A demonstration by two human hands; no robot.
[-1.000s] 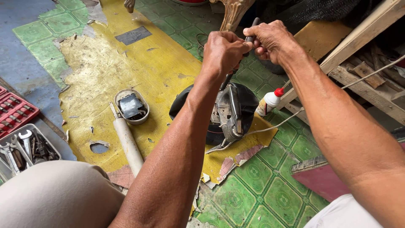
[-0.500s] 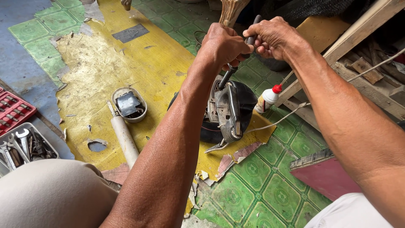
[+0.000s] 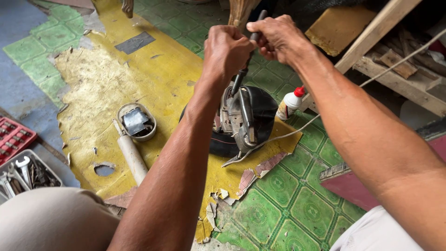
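**me:** Working on the floor again: worn green patterned vinyl flooring (image 3: 297, 204) with a torn, peeling yellow sheet (image 3: 107, 88) laid over it, scrap wooden planks (image 3: 395, 60) piled in the upper right of the frame. The black and grey motor housing (image 3: 244, 118) sits dead centre on the edge of that yellow sheet, directly below both my hands.

**other:** Which way does the tool run?

**me:** The thin dark metal rod tool (image 3: 246, 56) has its long axis nearly upright, leaning a bit to the upper right, lower end going down into the top of the housing. My left hand (image 3: 226, 49) is fisted tight around the shaft, closer to the motor. My right hand (image 3: 278, 38) is pinched narrow on the upper end, just beside the left, knuckles almost touching. So everything lines up down that shaft, and left is the nearer hand.

**other:** Anything in the way?

**me:** Small white squeeze bottle with a red cap (image 3: 290, 103) stands just right of the housing, a thin white cord (image 3: 288, 135) trails off its lower right. Oval cream-coloured cover (image 3: 136, 122) and pale cylindrical handle (image 3: 131, 155) lie left of centre, well apart. Grey tray of spanners (image 3: 23, 174) at the lower left edge.
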